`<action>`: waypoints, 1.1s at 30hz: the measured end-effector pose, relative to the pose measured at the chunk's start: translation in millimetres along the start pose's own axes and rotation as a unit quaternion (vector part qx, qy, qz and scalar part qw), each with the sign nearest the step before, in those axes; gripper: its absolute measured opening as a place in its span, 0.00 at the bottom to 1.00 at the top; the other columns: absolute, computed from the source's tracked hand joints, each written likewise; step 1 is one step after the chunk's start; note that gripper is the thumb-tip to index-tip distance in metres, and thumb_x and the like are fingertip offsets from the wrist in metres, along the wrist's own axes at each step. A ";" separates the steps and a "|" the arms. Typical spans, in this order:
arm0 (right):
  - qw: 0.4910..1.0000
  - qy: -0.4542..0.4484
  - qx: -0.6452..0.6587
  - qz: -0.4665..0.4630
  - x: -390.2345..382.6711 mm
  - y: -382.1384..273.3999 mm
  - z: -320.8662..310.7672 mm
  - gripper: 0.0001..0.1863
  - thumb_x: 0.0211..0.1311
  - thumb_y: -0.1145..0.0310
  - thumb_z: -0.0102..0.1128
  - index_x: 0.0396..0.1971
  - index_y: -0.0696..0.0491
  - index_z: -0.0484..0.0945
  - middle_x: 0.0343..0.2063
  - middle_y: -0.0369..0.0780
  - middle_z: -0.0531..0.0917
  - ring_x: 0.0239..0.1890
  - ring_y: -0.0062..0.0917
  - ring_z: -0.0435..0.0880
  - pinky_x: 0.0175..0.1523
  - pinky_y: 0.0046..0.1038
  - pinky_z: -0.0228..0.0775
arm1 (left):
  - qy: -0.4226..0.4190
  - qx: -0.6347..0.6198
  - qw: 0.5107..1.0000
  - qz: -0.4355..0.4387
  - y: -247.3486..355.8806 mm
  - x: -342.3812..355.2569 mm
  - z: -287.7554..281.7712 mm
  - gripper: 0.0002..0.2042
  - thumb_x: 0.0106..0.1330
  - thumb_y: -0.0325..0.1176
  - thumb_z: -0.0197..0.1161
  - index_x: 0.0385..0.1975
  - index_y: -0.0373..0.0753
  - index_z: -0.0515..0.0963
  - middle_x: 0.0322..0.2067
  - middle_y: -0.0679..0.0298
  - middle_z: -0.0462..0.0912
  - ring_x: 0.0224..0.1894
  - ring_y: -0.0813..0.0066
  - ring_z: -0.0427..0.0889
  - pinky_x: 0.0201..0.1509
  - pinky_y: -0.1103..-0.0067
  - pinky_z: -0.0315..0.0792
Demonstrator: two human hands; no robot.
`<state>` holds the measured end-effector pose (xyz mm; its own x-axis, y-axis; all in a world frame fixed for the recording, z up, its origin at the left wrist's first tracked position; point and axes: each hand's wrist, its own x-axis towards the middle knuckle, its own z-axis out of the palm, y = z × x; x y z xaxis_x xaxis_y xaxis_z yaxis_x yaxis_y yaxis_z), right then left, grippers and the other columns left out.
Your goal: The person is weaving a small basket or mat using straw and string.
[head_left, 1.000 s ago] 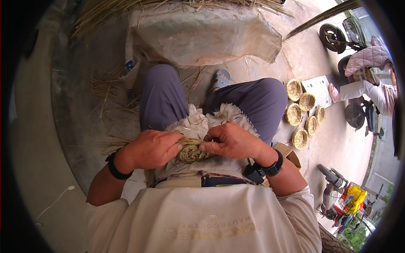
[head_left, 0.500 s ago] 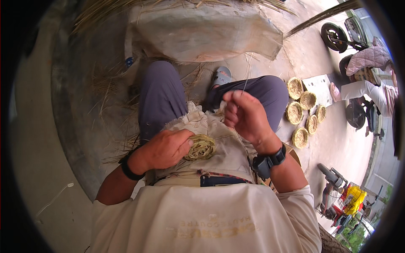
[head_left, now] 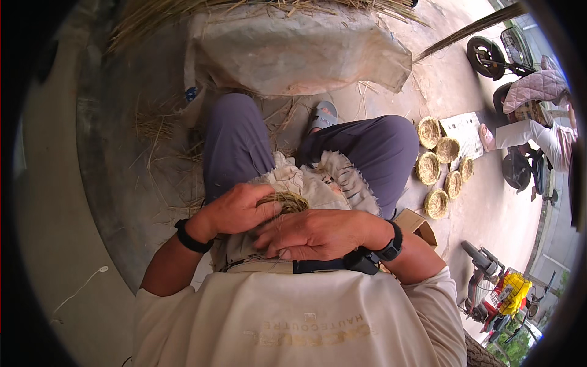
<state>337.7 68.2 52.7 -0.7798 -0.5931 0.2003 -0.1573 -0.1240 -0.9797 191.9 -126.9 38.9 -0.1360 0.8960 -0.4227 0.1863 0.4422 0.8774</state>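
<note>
A coiled straw piece (head_left: 287,200) lies in my lap on a frayed cream cloth (head_left: 325,178). My left hand (head_left: 239,210) has its fingers closed on the coil's left side. Just below it, my right hand (head_left: 309,234) lies low across the coil's near side, back upward, its fingers smeared by motion, so whether it holds anything is unclear. The lower part of the coil is hidden behind both hands.
Several straw baskets (head_left: 428,167) sit at right by a board (head_left: 458,128). Loose straw (head_left: 293,9) tops a draped sheet (head_left: 299,49) ahead. A cardboard box (head_left: 416,223) is beside me. A person (head_left: 532,131) and parked two-wheelers (head_left: 489,287) are farther right.
My right hand was raised half a second ago with a long thin needle-like strand; it has since come down toward me over the coil. My left hand has stayed at the coil, shifting slightly.
</note>
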 end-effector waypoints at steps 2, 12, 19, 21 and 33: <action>0.999 0.019 -0.048 0.011 -8.8 -14.6 -11.5 0.12 0.81 0.70 0.55 0.53 0.60 0.82 0.62 0.52 0.81 0.68 0.45 0.78 0.69 0.42 0.73 | 0.022 0.001 1.000 -0.001 -4.4 0.7 -1.9 0.12 0.76 0.34 0.63 0.45 0.29 0.82 0.28 0.55 0.83 0.32 0.81 0.78 0.38 0.73 0.76; 0.705 0.661 -0.061 0.249 -162.1 -82.8 -64.9 0.21 0.84 0.63 0.54 0.65 0.62 0.77 0.39 0.35 0.87 0.24 0.09 0.72 0.25 0.15 0.62 | 0.357 0.101 0.929 -0.001 -13.2 -27.2 -57.5 0.11 0.75 0.34 0.63 0.39 0.30 0.80 0.27 0.47 0.84 0.29 0.55 0.86 0.35 0.66 0.77; 0.741 0.644 -0.047 0.184 -157.0 -64.3 -40.4 0.13 0.81 0.69 0.56 0.57 0.57 0.83 0.31 0.35 0.86 0.24 0.11 0.79 0.26 0.16 0.68 | 0.418 0.162 0.894 0.018 -10.3 -22.6 -63.3 0.09 0.74 0.32 0.62 0.40 0.31 0.80 0.32 0.43 0.85 0.35 0.43 0.87 0.37 0.62 0.79; 0.795 0.555 0.006 0.245 -105.5 -59.5 -24.3 0.12 0.81 0.70 0.56 0.54 0.56 0.84 0.28 0.35 0.86 0.25 0.14 0.83 0.28 0.20 0.74 | 0.395 0.176 0.901 0.030 -2.0 -15.9 -52.9 0.09 0.75 0.31 0.62 0.43 0.30 0.81 0.33 0.45 0.86 0.35 0.50 0.88 0.39 0.66 0.79; 0.905 0.336 -0.170 0.196 2.0 -21.3 -8.3 0.11 0.74 0.66 0.58 0.44 0.57 0.84 0.28 0.52 0.86 0.32 0.52 0.87 0.39 0.47 0.79 | 0.359 0.175 0.911 0.105 31.6 -1.9 -22.7 0.05 0.71 0.28 0.64 0.40 0.32 0.80 0.32 0.46 0.85 0.35 0.41 0.86 0.37 0.61 0.80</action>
<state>334.5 76.3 73.9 -0.9907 0.0934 -0.0988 0.1233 0.3106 -0.9425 175.9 -115.5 72.6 -0.6393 0.7608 0.1123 0.5626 0.3632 0.7426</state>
